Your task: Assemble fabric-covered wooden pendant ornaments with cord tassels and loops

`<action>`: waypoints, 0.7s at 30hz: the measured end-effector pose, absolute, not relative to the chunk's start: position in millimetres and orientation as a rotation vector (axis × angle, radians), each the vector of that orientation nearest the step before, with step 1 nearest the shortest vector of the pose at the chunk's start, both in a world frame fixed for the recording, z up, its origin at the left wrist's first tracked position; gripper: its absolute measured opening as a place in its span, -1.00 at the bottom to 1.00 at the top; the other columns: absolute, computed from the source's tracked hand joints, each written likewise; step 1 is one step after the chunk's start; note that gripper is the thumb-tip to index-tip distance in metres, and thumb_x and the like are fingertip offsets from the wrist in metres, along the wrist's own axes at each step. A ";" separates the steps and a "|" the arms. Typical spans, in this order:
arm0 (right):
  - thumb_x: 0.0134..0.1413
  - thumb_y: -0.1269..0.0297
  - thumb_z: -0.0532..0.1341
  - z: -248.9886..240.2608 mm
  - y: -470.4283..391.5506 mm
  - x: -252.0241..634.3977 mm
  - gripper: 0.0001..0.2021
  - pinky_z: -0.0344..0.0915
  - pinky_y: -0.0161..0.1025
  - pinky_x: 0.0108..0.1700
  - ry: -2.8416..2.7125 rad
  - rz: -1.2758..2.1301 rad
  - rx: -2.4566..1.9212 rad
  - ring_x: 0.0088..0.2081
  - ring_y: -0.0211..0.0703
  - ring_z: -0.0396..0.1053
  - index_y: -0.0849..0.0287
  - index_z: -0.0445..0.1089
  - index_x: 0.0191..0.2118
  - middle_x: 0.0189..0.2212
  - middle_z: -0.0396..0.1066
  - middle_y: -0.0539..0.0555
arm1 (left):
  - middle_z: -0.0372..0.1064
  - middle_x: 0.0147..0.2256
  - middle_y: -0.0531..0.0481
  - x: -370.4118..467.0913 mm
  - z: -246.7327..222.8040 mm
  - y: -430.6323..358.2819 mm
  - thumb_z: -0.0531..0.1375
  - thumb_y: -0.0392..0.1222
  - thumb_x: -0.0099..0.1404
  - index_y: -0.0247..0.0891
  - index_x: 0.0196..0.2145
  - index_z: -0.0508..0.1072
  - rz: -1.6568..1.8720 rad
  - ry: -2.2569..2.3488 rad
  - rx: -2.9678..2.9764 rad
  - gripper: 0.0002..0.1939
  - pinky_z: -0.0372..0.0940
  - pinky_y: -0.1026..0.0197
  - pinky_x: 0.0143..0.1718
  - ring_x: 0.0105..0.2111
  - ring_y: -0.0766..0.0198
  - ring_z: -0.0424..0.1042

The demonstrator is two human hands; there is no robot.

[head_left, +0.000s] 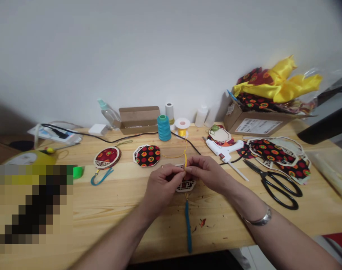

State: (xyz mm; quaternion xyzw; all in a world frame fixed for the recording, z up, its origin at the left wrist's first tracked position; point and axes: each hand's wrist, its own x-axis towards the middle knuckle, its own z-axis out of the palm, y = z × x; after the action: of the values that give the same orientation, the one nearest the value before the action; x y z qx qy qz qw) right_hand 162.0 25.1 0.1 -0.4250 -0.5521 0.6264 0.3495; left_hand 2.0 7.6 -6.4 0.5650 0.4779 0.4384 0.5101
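My left hand [163, 185] and my right hand [206, 172] meet fingertip to fingertip over a fretwork ornament [185, 186] with a pale rim. Both are closed in a pinch on a yellow cord [185, 159]. The cord runs back to a white spool [182, 124] of yellow thread. My fingers hide the upper part of the ornament and the exact spot where they grip. From the ornament's lower end a teal tassel [188, 228] lies straight toward the table's front edge. A silver bracelet [260, 218] is on my right wrist.
Black-handled scissors [280, 183] and a white glue gun [225, 150] lie to the right. Finished-looking ornaments [107, 157] and a patterned octagonal piece [148, 155] sit left. Behind stand a teal thread cone [164, 128] and a fabric-filled box [255, 120]. A black cable [123, 139] crosses the table.
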 end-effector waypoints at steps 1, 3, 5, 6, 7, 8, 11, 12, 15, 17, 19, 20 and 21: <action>-0.07 0.17 0.23 0.3 24.5 161.2 -0.78 0.09 -0.34 -0.47 -1.430 1.627 -1.088 -0.52 -0.34 0.16 0.21 0.25 -0.51 -0.60 0.24 -0.06 | 0.45 -0.49 0.04 2.5 -7.2 6.7 0.24 -0.27 0.08 -0.22 -0.48 0.55 1.091 1.164 1.422 -0.93 0.26 0.32 -0.39 -0.45 0.33 0.38; -0.05 0.16 0.21 1.0 23.4 159.8 -0.77 0.09 -0.35 -0.48 -1.416 1.659 -1.056 -0.53 -0.33 0.18 0.20 0.23 -0.49 -0.58 0.26 -0.05 | 0.43 -0.48 0.04 3.2 -7.7 5.5 0.23 -0.28 0.09 -0.21 -0.46 0.55 1.139 1.177 1.496 -0.92 0.26 0.32 -0.37 -0.44 0.33 0.37; -0.02 0.14 0.19 1.3 22.4 158.4 -0.77 0.08 -0.35 -0.49 -1.402 1.700 -1.025 -0.53 -0.33 0.19 0.19 0.20 -0.46 -0.57 0.27 -0.05 | 0.41 -0.48 0.04 3.5 -6.8 4.7 0.22 -0.28 0.10 -0.20 -0.46 0.55 1.156 1.179 1.522 -0.92 0.26 0.31 -0.36 -0.43 0.32 0.37; 0.00 0.14 0.18 1.2 22.0 157.8 -0.77 0.07 -0.35 -0.50 -1.401 1.704 -1.018 -0.53 -0.33 0.19 0.19 0.19 -0.45 -0.57 0.27 -0.05 | 0.41 -0.49 0.04 3.6 -6.2 4.6 0.22 -0.29 0.10 -0.20 -0.46 0.55 1.158 1.176 1.526 -0.92 0.25 0.31 -0.36 -0.44 0.32 0.37; 0.00 0.13 0.17 1.0 21.6 157.2 -0.77 0.06 -0.35 -0.50 -1.402 1.703 -1.014 -0.54 -0.34 0.18 0.18 0.18 -0.45 -0.58 0.26 -0.06 | 0.41 -0.50 0.04 3.6 -5.6 4.7 0.22 -0.28 0.11 -0.20 -0.47 0.55 1.156 1.172 1.520 -0.91 0.25 0.30 -0.36 -0.45 0.32 0.36; 0.01 0.13 0.16 0.6 21.4 156.7 -0.77 0.06 -0.35 -0.51 -1.404 1.700 -1.014 -0.55 -0.35 0.17 0.18 0.18 -0.45 -0.59 0.24 -0.07 | 0.42 -0.50 0.03 3.6 -5.2 5.0 0.22 -0.28 0.11 -0.20 -0.48 0.55 1.146 1.168 1.505 -0.91 0.25 0.30 -0.37 -0.45 0.31 0.37; 0.00 0.13 0.17 -1.2 21.4 156.4 -0.76 0.03 -0.37 -0.52 -1.375 1.705 -1.034 -0.58 -0.37 0.11 0.19 0.17 -0.45 -0.62 0.18 -0.11 | 0.46 -0.49 0.02 3.6 -4.7 6.4 0.24 -0.25 0.09 -0.21 -0.49 0.56 1.100 1.168 1.383 -0.92 0.25 0.30 -0.39 -0.46 0.31 0.38; -0.01 0.13 0.18 -1.8 21.6 156.7 -0.76 0.02 -0.38 -0.53 -1.365 1.709 -1.041 -0.58 -0.38 0.10 0.19 0.18 -0.45 -0.63 0.16 -0.12 | 0.47 -0.49 0.02 3.6 -4.6 6.9 0.25 -0.24 0.08 -0.22 -0.49 0.56 1.074 1.164 1.323 -0.93 0.26 0.30 -0.39 -0.46 0.31 0.38; -0.04 0.13 0.19 -2.8 22.8 158.3 -0.75 -0.01 -0.38 -0.54 -1.367 1.698 -1.054 -0.59 -0.39 0.07 0.20 0.19 -0.47 -0.64 0.15 -0.12 | 0.49 -0.46 0.00 3.2 -4.6 7.9 0.26 -0.22 0.07 -0.26 -0.46 0.57 0.969 1.087 1.127 -0.91 0.27 0.30 -0.37 -0.44 0.30 0.39; -0.05 0.13 0.20 -2.0 23.5 159.4 -0.75 -0.02 -0.38 -0.54 -1.379 1.688 -1.061 -0.60 -0.39 0.07 0.21 0.21 -0.49 -0.65 0.16 -0.11 | 0.49 -0.47 -0.01 2.6 -5.3 8.2 0.27 -0.20 0.08 -0.28 -0.44 0.57 0.905 0.998 1.004 -0.89 0.26 0.30 -0.37 -0.44 0.31 0.39; -0.08 0.12 0.21 0.0 23.8 160.1 -0.74 -0.04 -0.37 -0.55 -1.382 1.686 -1.076 -0.60 -0.39 0.06 0.21 0.23 -0.50 -0.66 0.16 -0.10 | 0.46 -0.53 0.00 1.9 -6.9 8.6 0.28 -0.19 0.07 -0.31 -0.43 0.56 0.879 0.950 0.911 -0.87 0.23 0.32 -0.43 -0.51 0.37 0.34; -0.09 0.12 0.22 1.4 23.7 160.3 -0.74 -0.05 -0.37 -0.55 -1.376 1.690 -1.083 -0.61 -0.39 0.06 0.22 0.24 -0.50 -0.66 0.16 -0.10 | 0.44 -0.56 0.02 1.6 -7.8 9.0 0.29 -0.19 0.06 -0.32 -0.43 0.56 0.871 0.937 0.875 -0.86 0.20 0.34 -0.46 -0.55 0.41 0.30; -0.10 0.11 0.23 2.7 23.6 160.5 -0.73 -0.06 -0.37 -0.56 -1.364 1.699 -1.088 -0.61 -0.39 0.06 0.22 0.24 -0.51 -0.67 0.16 -0.11 | 0.42 -0.57 0.03 1.4 -8.7 9.5 0.30 -0.19 0.05 -0.33 -0.43 0.56 0.863 0.926 0.843 -0.86 0.18 0.35 -0.49 -0.58 0.44 0.27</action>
State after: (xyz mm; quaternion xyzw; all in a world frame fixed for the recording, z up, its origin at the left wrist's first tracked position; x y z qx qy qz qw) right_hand 160.5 23.6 2.7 -0.4192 -0.5254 0.6548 0.3458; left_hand 1.4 9.5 -8.7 0.3820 0.4198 0.3909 0.7246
